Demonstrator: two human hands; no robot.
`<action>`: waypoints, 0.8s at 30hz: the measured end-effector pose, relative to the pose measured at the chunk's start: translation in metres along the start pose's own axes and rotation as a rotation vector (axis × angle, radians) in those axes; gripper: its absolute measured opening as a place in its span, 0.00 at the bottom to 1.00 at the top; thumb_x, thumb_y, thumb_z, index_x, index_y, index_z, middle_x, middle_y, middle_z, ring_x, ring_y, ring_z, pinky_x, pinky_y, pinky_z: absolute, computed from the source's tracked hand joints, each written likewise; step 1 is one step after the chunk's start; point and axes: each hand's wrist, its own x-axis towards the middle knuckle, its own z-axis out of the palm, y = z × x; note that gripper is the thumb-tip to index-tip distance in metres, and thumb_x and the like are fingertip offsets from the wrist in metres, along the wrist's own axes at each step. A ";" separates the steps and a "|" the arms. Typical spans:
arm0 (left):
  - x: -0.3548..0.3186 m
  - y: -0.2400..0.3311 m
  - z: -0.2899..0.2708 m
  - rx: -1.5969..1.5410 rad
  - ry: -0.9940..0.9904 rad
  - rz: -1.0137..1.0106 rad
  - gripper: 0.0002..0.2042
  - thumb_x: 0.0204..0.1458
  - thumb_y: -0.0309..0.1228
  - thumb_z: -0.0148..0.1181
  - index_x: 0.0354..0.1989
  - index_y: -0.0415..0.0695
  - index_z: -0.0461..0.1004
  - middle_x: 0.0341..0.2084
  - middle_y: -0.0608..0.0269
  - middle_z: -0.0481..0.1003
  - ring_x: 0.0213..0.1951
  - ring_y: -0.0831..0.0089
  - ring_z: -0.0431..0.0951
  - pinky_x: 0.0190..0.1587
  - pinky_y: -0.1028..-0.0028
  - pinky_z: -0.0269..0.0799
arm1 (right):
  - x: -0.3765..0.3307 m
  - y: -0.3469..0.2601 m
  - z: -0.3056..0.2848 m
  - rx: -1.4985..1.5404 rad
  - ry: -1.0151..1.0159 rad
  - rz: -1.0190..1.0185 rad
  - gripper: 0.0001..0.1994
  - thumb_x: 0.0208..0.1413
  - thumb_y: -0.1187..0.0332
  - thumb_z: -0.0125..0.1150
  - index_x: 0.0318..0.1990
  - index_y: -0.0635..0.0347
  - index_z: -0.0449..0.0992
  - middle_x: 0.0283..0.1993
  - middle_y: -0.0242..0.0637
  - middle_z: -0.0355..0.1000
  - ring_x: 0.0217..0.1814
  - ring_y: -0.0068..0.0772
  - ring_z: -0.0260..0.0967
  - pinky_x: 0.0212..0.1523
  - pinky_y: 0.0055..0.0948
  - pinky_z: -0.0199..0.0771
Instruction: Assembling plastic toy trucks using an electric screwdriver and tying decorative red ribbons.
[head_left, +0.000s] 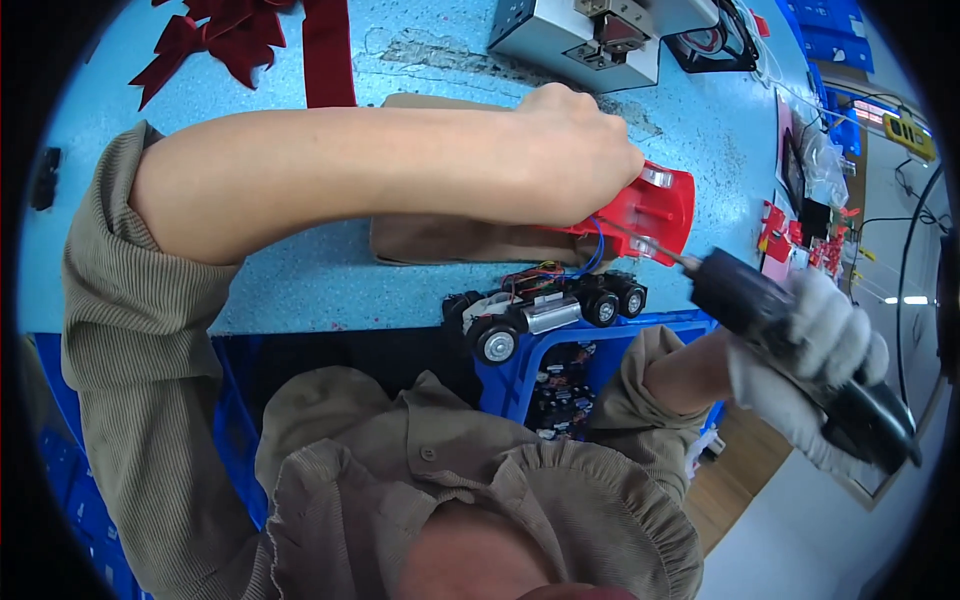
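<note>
My left hand [578, 150], bare and closed, presses on the left part of a red plastic toy truck body [672, 198] and hides much of it. The body lies with its hollow side up on a brown pad [440, 240]. In my gloved right hand [825, 335] is a black electric screwdriver [745, 290]. Its thin bit slants left into the red body; the exact tip is hard to make out. Blue wires run from the body to a toy truck chassis [550, 312] with black wheels, which rests on its side at the table's near edge.
A blue crate [530, 375] of dark small parts stands below the near edge. At the back are a grey metal machine [570, 45] and a black fan [715, 45]. Dark red ribbon [328, 55] lies back left. Red parts [780, 230] and cables line the right side.
</note>
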 end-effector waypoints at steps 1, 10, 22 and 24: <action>0.000 0.001 0.001 -0.002 -0.002 -0.010 0.13 0.41 0.34 0.61 0.35 0.44 0.77 0.34 0.52 0.76 0.38 0.58 0.78 0.35 0.64 0.75 | -0.005 0.006 0.004 0.003 0.004 0.001 0.37 0.37 0.25 0.48 0.31 0.55 0.64 0.22 0.29 0.62 0.18 0.23 0.62 0.21 0.27 0.64; 0.000 0.004 0.000 0.013 -0.041 -0.041 0.18 0.37 0.38 0.67 0.38 0.46 0.77 0.35 0.54 0.76 0.39 0.59 0.78 0.36 0.65 0.75 | -0.025 0.042 -0.002 -0.046 -0.022 0.143 0.42 0.38 0.23 0.43 0.41 0.58 0.65 0.23 0.31 0.62 0.17 0.28 0.62 0.19 0.29 0.64; -0.017 -0.009 -0.003 -0.083 -0.001 0.015 0.16 0.41 0.36 0.63 0.39 0.44 0.77 0.36 0.48 0.75 0.39 0.57 0.78 0.40 0.65 0.73 | -0.021 0.055 0.017 -0.160 -0.068 0.123 0.38 0.38 0.25 0.46 0.36 0.55 0.65 0.21 0.25 0.61 0.15 0.21 0.61 0.18 0.23 0.64; -0.030 -0.025 0.004 -0.417 0.007 0.105 0.19 0.42 0.33 0.63 0.44 0.44 0.73 0.36 0.49 0.75 0.43 0.55 0.74 0.49 0.65 0.68 | -0.019 0.055 0.017 -0.169 -0.125 0.124 0.37 0.38 0.26 0.48 0.36 0.55 0.65 0.21 0.25 0.61 0.15 0.22 0.62 0.18 0.23 0.65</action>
